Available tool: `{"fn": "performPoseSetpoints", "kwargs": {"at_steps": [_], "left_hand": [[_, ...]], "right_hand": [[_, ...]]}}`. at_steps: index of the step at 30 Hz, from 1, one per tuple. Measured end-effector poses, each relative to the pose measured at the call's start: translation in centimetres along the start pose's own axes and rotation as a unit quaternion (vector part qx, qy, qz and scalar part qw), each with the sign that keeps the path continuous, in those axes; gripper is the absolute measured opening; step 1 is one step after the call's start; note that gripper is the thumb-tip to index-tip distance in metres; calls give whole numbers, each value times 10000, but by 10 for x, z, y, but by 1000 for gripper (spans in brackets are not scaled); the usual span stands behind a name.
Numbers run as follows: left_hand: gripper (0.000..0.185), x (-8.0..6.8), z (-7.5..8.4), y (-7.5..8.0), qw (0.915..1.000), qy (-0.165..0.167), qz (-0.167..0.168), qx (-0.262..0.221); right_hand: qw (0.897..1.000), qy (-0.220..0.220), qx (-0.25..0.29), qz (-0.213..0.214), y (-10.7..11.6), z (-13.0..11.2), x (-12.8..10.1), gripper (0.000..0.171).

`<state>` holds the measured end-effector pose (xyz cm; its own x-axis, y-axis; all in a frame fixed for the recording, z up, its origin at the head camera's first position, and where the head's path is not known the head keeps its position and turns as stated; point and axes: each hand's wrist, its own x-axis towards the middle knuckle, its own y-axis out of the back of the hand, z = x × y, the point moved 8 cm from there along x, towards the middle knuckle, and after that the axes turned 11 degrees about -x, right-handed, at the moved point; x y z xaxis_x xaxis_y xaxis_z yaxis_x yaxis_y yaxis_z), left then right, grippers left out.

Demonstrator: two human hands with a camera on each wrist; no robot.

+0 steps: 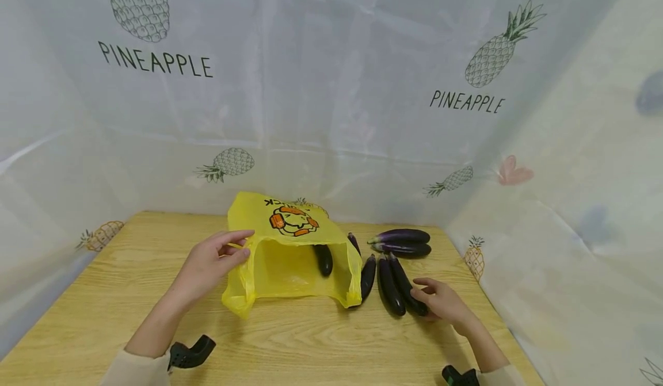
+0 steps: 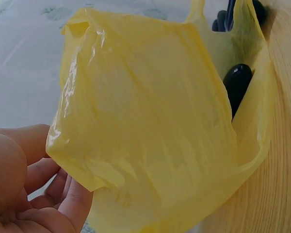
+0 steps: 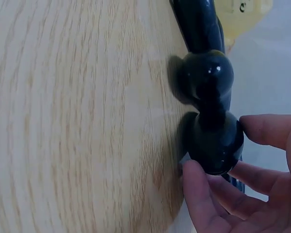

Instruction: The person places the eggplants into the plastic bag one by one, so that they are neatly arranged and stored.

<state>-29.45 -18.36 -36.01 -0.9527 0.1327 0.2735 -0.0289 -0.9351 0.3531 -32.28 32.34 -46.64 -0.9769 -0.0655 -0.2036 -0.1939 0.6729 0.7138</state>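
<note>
Yellow bag (image 1: 248,213) on surface (image 1: 290,346), left hand (image 1: 209,262) pinching its mouth edge; head view shows orange print (image 1: 278,220), left wrist view doesn't. One eggplant (image 1: 324,262) inside, more eggplants (image 1: 368,276) right; right hand (image 1: 444,302) grips rightmost front eggplant (image 1: 405,282).

Left fingers (image 2: 76,204) pinching a yellow plastic bag (image 2: 145,111), dark eggplant (image 2: 238,85) showing in its opening, wooden tabletop (image 2: 287,145) alongside

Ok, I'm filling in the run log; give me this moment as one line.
left hand: holds bag edge | right hand: grips eggplant | bag: open, another eggplant inside | other eggplants: beside bag
</note>
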Motion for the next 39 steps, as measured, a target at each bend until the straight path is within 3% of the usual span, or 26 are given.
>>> {"fn": "performPoseSetpoints", "kwargs": {"at_steps": [13,23,31,39], "left_hand": [[45,2,2,0,10000,-65,6,53],[45,2,2,0,10000,-59,10,10],[44,2,0,0,10000,-38,31,30],[45,1,0,-1,10000,-37,-10,20]], "right_hand": [[9995,97,-306,-44,-8,-15,2,66],[9988,188,8,-442,-12,-18,0,68],[9968,129,-86,-781,-12,-16,3,74],[9963,73,117,-854,-13,-16,0,70]]}}
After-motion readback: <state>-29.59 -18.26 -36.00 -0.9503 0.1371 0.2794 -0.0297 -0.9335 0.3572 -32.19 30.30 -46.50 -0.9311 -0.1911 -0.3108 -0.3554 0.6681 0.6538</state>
